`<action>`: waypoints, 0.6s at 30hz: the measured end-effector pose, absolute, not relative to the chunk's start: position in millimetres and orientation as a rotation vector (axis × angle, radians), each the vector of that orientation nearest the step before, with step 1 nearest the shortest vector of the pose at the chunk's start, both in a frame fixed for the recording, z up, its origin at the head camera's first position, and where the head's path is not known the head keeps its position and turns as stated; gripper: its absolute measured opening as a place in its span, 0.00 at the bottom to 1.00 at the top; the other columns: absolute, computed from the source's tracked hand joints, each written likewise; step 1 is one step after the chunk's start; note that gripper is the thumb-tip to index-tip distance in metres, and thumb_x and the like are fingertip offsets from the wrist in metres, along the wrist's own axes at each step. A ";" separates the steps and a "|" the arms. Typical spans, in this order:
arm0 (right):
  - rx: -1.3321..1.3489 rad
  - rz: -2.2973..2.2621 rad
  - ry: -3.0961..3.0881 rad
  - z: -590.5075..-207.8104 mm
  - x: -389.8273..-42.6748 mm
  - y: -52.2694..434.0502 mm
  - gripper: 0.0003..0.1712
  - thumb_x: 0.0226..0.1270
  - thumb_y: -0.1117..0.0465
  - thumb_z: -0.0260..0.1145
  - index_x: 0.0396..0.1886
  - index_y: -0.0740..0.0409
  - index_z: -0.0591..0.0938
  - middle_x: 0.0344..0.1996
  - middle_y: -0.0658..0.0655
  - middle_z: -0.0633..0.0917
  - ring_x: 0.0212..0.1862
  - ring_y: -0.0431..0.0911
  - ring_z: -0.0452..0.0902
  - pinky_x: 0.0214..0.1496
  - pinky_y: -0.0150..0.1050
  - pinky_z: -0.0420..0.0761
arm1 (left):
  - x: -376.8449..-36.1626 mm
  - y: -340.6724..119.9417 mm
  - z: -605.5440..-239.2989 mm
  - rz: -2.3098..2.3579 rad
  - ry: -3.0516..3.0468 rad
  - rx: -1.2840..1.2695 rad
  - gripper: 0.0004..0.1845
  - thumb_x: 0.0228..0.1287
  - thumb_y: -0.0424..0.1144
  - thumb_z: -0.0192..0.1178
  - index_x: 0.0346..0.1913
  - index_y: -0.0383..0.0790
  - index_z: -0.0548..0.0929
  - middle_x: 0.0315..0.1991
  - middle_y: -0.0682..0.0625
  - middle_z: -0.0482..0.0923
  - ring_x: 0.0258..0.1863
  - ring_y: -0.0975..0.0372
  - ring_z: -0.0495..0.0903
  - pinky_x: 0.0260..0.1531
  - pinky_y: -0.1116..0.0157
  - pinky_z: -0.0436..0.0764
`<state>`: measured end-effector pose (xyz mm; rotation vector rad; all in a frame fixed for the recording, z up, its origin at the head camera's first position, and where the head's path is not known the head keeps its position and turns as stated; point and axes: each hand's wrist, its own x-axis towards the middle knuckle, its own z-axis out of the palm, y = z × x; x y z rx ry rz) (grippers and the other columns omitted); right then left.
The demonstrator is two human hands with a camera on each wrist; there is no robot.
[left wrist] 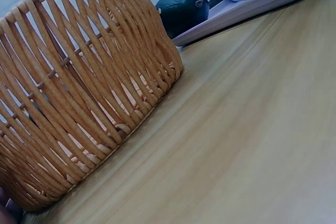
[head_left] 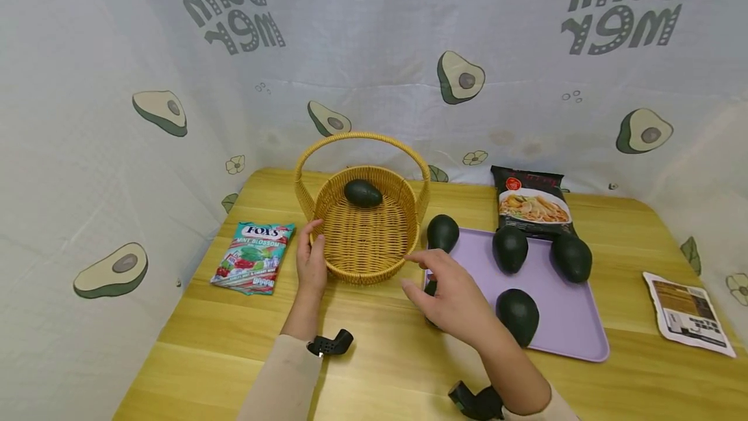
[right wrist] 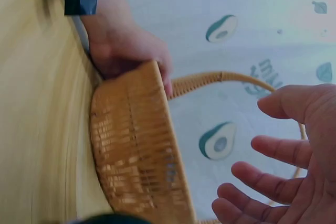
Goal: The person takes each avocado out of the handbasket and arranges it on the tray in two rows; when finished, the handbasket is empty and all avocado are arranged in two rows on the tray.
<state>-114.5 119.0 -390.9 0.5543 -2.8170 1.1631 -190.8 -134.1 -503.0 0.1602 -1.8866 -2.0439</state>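
A yellow woven basket (head_left: 365, 276) with a tall hoop handle stands on the table, one dark green avocado (head_left: 363, 193) lying at its far side. My left hand (head_left: 311, 262) holds the basket's left rim, its fingers bent over the edge in the right wrist view. To the basket's right, my right hand (head_left: 452, 294) hovers with spread fingers and nothing in them, also seen from the palm side in the right wrist view. Beneath and beyond it lies a lilac tray (head_left: 563, 336) bearing several avocados (head_left: 517, 317); one is partly hidden behind the right hand.
Left of the basket lies a Fox's candy bag (head_left: 254, 258). A black noodle packet (head_left: 533, 203) lies behind the tray, and a white and brown pouch (head_left: 689, 314) at the table's right. A curtain printed with avocados (head_left: 461, 76) hangs behind the wooden table (head_left: 374, 369).
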 end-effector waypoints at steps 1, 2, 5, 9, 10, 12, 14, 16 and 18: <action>0.557 1.177 -2.815 -391.0 -116.1 113.3 0.24 0.66 0.55 0.73 0.61 0.53 0.82 0.53 0.52 0.84 0.52 0.47 0.80 0.53 0.49 0.84 | -190.6 -134.1 -502.9 -2.054 -1.877 0.160 0.20 0.77 0.31 0.44 0.67 0.31 0.71 0.72 0.40 0.67 0.79 0.53 0.56 0.77 0.49 0.54; 0.565 1.189 -2.808 -391.3 -117.6 107.7 0.24 0.66 0.55 0.73 0.61 0.53 0.82 0.53 0.53 0.84 0.52 0.47 0.80 0.53 0.49 0.83 | -188.6 -133.5 -498.6 -2.070 -1.866 0.163 0.20 0.77 0.30 0.43 0.67 0.30 0.71 0.73 0.39 0.67 0.79 0.53 0.56 0.77 0.49 0.54; 0.596 1.194 -2.780 -390.8 -121.9 93.9 0.25 0.66 0.54 0.73 0.61 0.54 0.82 0.54 0.53 0.85 0.54 0.48 0.81 0.54 0.48 0.84 | -188.7 -133.6 -498.5 -2.086 -1.848 0.178 0.20 0.75 0.28 0.43 0.66 0.30 0.71 0.73 0.40 0.67 0.79 0.54 0.56 0.77 0.50 0.55; 0.615 1.130 -2.766 -389.1 -127.0 80.2 0.25 0.66 0.52 0.72 0.61 0.53 0.82 0.54 0.53 0.85 0.54 0.46 0.82 0.54 0.47 0.83 | -189.9 -134.1 -502.6 -2.089 -1.835 0.195 0.22 0.72 0.26 0.43 0.66 0.30 0.72 0.73 0.41 0.67 0.78 0.54 0.56 0.77 0.49 0.56; 0.615 1.118 -2.767 -387.9 -128.1 77.5 0.25 0.66 0.52 0.72 0.61 0.53 0.82 0.54 0.54 0.85 0.54 0.46 0.82 0.54 0.47 0.83 | -189.7 -134.1 -502.9 -2.089 -1.832 0.195 0.22 0.72 0.25 0.43 0.66 0.30 0.72 0.73 0.40 0.67 0.78 0.54 0.57 0.76 0.49 0.56; 0.611 1.106 -2.769 -385.3 -130.3 72.4 0.25 0.66 0.51 0.72 0.61 0.52 0.82 0.55 0.54 0.85 0.55 0.47 0.82 0.55 0.48 0.82 | -189.2 -134.1 -502.8 -2.096 -1.820 0.195 0.22 0.71 0.25 0.43 0.65 0.30 0.73 0.73 0.40 0.67 0.78 0.55 0.57 0.76 0.50 0.57; 0.609 1.100 -2.773 -381.9 -132.8 67.9 0.24 0.67 0.51 0.71 0.61 0.52 0.82 0.55 0.54 0.85 0.56 0.48 0.82 0.56 0.49 0.82 | -188.6 -134.5 -503.1 -2.110 -1.810 0.196 0.22 0.70 0.24 0.44 0.65 0.30 0.73 0.73 0.40 0.67 0.77 0.54 0.58 0.75 0.51 0.59; 0.601 1.088 -2.784 -378.3 -136.1 63.5 0.24 0.68 0.51 0.70 0.61 0.51 0.82 0.55 0.53 0.85 0.56 0.49 0.82 0.56 0.49 0.82 | -187.6 -134.9 -503.0 -2.117 -1.804 0.199 0.22 0.69 0.24 0.44 0.65 0.31 0.73 0.73 0.40 0.67 0.76 0.55 0.59 0.73 0.54 0.61; 0.597 1.071 -2.791 -376.5 -140.6 58.8 0.24 0.68 0.50 0.69 0.62 0.52 0.82 0.56 0.53 0.84 0.58 0.49 0.82 0.58 0.50 0.82 | -186.4 -135.1 -503.1 -2.118 -1.797 0.200 0.23 0.68 0.24 0.44 0.64 0.31 0.74 0.72 0.40 0.68 0.74 0.55 0.62 0.70 0.56 0.64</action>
